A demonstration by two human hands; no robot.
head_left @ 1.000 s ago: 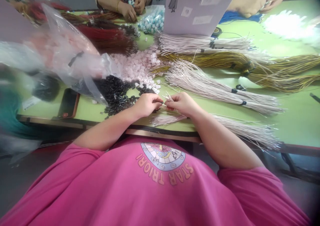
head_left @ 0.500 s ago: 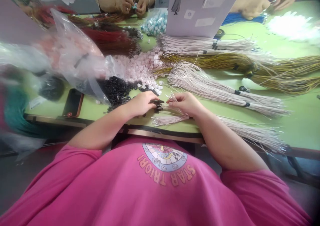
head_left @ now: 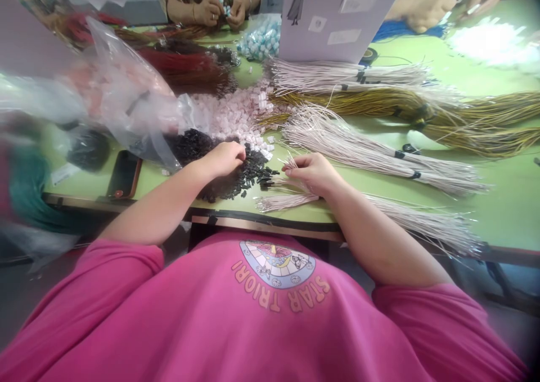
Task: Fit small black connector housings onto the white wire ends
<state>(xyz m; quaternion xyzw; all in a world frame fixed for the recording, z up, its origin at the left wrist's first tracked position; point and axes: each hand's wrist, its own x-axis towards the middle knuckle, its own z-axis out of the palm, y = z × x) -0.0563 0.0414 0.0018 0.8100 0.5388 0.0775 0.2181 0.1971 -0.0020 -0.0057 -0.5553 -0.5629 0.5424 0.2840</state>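
Observation:
My left hand (head_left: pixel 228 158) is over the pile of small black connector housings (head_left: pixel 223 186), its fingers curled down among them. Whatever its fingertips may pinch is hidden. My right hand (head_left: pixel 311 174) is closed around a small bunch of thin white wires (head_left: pixel 291 165), whose ends stick out past the thumb and forefinger. Several black pieces (head_left: pixel 269 178) sit at the tips of wires just left of this hand. Below it lies another bundle of white wires (head_left: pixel 287 203), running under my right forearm.
White connector pieces (head_left: pixel 240 112) are heaped behind the black pile. Bundles of white wires (head_left: pixel 358 145) and yellow wires (head_left: pixel 379 102) lie to the right. A phone (head_left: pixel 125 174) and clear plastic bags (head_left: pixel 126 89) are at left. Co-workers' hands (head_left: pixel 223 10) work across the table.
My left hand has moved left, away from the wire ends and over to the black pile. My right hand has stayed nearly in place, still holding the white wires.

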